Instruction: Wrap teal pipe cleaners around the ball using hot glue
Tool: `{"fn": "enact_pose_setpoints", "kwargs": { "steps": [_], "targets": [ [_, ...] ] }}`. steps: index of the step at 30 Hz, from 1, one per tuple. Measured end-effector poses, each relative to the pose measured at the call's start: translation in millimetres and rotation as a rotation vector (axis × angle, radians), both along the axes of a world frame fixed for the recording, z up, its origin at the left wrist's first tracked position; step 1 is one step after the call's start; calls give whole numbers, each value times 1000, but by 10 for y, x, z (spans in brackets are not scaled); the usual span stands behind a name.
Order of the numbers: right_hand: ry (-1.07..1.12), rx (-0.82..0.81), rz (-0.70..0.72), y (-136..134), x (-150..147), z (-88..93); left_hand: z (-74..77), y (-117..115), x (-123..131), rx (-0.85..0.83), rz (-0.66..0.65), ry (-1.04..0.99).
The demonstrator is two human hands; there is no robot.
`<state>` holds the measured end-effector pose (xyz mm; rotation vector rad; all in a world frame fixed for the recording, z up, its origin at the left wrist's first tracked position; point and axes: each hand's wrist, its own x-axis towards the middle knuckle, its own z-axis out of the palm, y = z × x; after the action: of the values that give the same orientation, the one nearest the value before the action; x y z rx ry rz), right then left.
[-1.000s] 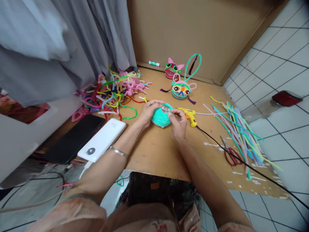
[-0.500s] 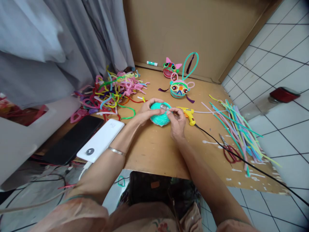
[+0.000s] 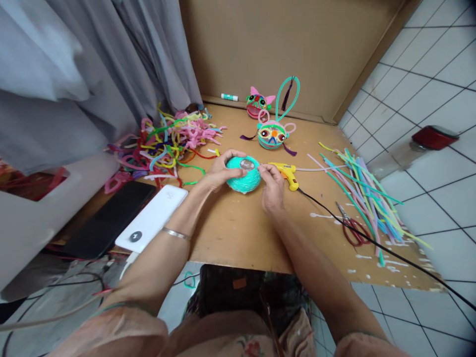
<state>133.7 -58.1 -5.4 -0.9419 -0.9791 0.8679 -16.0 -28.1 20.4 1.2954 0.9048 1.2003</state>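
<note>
My left hand (image 3: 220,171) is closed around a ball (image 3: 243,184) wound in turquoise pipe cleaner, with the thumb across its near side and the fingers behind it. A round clear patch (image 3: 247,164) shows at the top of the ball, not covered by the winding. At the ball's right edge, my right hand (image 3: 273,186) pinches with thumb and forefinger; what lies between those fingertips is too small to make out. Just beyond the right hand, a yellow hot glue gun (image 3: 291,179) lies on the table (image 3: 238,233), a pale glue stick in its back end.
Two finished animal-face balls (image 3: 273,141) stand at the back near a glue stick tube (image 3: 229,97). Tangled pipe cleaners (image 3: 174,134) heap at left, straight ones (image 3: 366,193) at right beside red-handled scissors (image 3: 353,230). A white power bank (image 3: 152,218) and black phone (image 3: 111,218) lie left. The gun's cord (image 3: 372,238) crosses the right side.
My right fingers have drawn back slightly from the top of the ball to its right edge, uncovering more of the clear patch. The whole view has shifted a little.
</note>
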Motion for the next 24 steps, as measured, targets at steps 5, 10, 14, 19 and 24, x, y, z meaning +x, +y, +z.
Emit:
{"fn": "enact_pose_setpoints", "kwargs": {
  "steps": [5, 10, 14, 19, 24],
  "targets": [
    [27, 12, 8, -1, -20, -17, -12, 6, 4, -2, -11, -4],
    [-14, -30, -10, -13, -33, -17, -26, 17, -9, 10, -25, 16],
    [18, -56, 3, -12, -28, -7, -27, 17, -17, 47, -42, 48],
    [56, -58, -6, -11, -43, 2, -25, 12, -16, 63, -35, 68],
    [71, -71, 27, 3, -35, 2, -7, 8, -10, 63, -32, 88]
  ]
}}
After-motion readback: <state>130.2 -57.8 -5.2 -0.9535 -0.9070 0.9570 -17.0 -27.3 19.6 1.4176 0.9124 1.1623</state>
